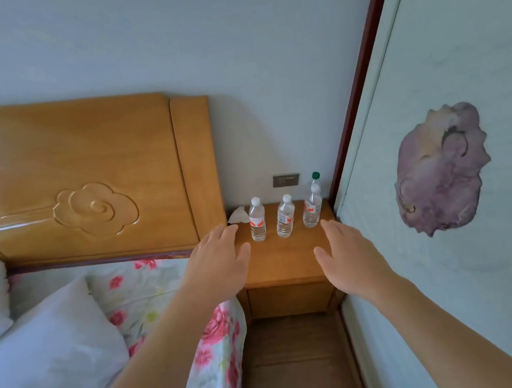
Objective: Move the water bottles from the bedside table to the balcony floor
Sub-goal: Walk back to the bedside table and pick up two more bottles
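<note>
Clear water bottles stand upright on the wooden bedside table (pixel 279 267): a left bottle (pixel 257 219) and a middle bottle (pixel 285 216), both with white caps, and a right bottle (pixel 312 208). A green-capped bottle (pixel 315 178) shows just behind the right one. My left hand (pixel 221 259) hovers open over the table's left edge, a short way in front of the left bottle. My right hand (pixel 349 252) is open over the table's right front, just below the right bottle. Neither hand touches a bottle.
A bed with floral sheet (pixel 163 295) and white pillows (pixel 39 355) lies to the left, under a carved wooden headboard (pixel 79 188). A pale wardrobe panel (pixel 471 226) closes the right side. A crumpled tissue (pixel 237 215) lies at the table's back left. Wooden floor (pixel 296 372) runs below.
</note>
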{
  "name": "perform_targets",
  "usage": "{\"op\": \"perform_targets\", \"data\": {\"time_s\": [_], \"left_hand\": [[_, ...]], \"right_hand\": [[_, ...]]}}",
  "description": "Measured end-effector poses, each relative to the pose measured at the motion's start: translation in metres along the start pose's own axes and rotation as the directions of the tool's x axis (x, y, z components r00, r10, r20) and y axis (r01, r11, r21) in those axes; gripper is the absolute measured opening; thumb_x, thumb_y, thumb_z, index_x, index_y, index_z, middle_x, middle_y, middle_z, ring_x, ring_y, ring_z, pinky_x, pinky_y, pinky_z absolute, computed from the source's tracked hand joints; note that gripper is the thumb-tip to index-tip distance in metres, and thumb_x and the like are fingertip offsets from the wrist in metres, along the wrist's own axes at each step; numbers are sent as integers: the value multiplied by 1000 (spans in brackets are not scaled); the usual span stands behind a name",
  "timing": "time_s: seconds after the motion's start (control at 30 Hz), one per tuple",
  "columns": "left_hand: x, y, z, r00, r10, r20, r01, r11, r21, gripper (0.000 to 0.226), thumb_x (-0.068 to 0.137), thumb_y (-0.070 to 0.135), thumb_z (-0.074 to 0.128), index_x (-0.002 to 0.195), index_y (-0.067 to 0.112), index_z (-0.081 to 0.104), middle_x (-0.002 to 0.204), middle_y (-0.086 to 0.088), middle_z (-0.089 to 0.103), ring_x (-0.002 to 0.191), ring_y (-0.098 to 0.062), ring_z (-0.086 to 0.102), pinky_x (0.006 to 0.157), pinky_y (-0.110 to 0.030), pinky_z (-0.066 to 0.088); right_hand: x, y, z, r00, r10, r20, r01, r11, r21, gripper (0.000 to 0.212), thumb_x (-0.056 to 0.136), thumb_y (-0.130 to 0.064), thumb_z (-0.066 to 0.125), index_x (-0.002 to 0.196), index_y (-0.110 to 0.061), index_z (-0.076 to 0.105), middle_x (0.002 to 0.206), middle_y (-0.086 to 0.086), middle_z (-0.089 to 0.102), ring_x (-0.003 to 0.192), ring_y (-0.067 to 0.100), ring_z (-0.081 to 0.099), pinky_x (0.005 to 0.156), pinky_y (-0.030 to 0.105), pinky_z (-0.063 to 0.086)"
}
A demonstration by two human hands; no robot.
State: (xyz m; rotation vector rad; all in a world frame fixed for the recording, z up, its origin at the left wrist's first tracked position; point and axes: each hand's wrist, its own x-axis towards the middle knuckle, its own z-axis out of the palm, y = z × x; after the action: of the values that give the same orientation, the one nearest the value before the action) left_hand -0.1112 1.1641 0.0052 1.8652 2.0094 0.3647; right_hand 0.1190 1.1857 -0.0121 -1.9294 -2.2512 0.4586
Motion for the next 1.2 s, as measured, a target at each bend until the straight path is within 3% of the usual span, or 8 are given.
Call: {"op": "perform_targets", "data": {"time_s": [0.2,0.37,0.67,0.87,1.03,1.2], "left_hand": [[98,4,1,998,21,51,-18,998,-61,60,101,43,43,154,22,24,158,1,33,142,-21,36,111,-40,35],[175,4,16,996,-29,82,36,996,-85,66,101,47,43,156,24,17,160,1,31,143,-22,36,111,-41,36],[300,4,67,978,-184,102,194,976,-100,74,96,52,53,154,32,12,154,3,39,122,-19,55,94,-35,48],[366,-34,141,953,-274,131,285,955,-77,83,90,61,54,153,28,11,148,-1,43,127,-23,51,93,-39,48],[411,-67,230,926,-353,134,373,910,-179,93,83,64,64,152,32,11,151,2,40,132,-22,47,97,-44,51],[439,-93,300,920,-377,109,392,870,-298,93,84,56,68,152,36,8,154,5,34,137,-19,40,101,-41,49]], "right_hand": [[71,7,0,996,73,41,-75,996,55,64,103,-42,40,157,-21,13,164,-1,21,150,20,22,119,35,23],[147,27,10,989,126,74,-131,989,72,69,99,-46,49,156,-24,16,163,-2,24,148,20,28,116,37,30],[300,74,51,960,113,258,-151,979,136,89,90,-46,66,157,-28,11,164,-2,21,147,23,30,114,45,37],[385,108,107,930,121,348,-172,978,119,93,89,-39,70,157,-25,9,164,-1,21,144,23,36,109,42,42],[434,137,181,914,151,376,-236,953,191,98,85,-41,74,157,-28,9,163,-1,23,145,22,36,109,43,42],[461,163,241,912,101,397,-242,915,323,104,79,-38,80,157,-31,12,162,-9,23,148,16,25,116,42,30]]}}
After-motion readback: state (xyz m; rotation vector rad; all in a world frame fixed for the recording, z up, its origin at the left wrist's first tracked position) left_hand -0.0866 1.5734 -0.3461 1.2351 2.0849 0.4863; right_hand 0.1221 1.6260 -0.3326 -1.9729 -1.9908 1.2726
